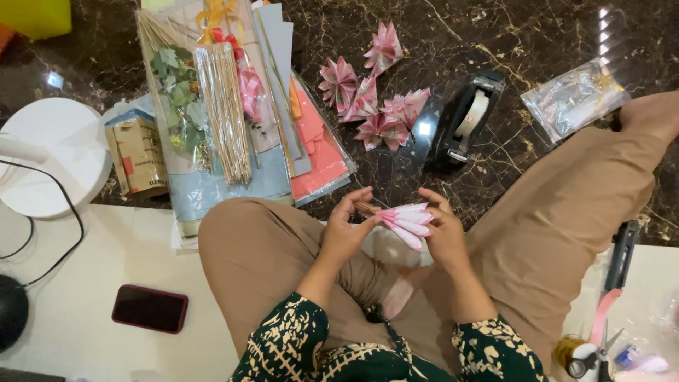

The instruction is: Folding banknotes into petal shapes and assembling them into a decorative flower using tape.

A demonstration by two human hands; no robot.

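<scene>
Pink folded paper flower is being held above the lap, between both hands. The left hand is pinching its stick end with closed fingertips, while the right hand is curling around the petals (probably to keep the folds gathered). Finished paper flowers and a tape dispenser are lying within reach on the dark marble floor.

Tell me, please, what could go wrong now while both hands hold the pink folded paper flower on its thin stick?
1. The left hand and right hand pinch the pink paper flower closely; a hard grip may crease its petals.
2. The thin stick looks fragile and might bend or snap.
3. The finished flowers lie loose on the dark floor near the knee; a leg movement could crush them.
</scene>
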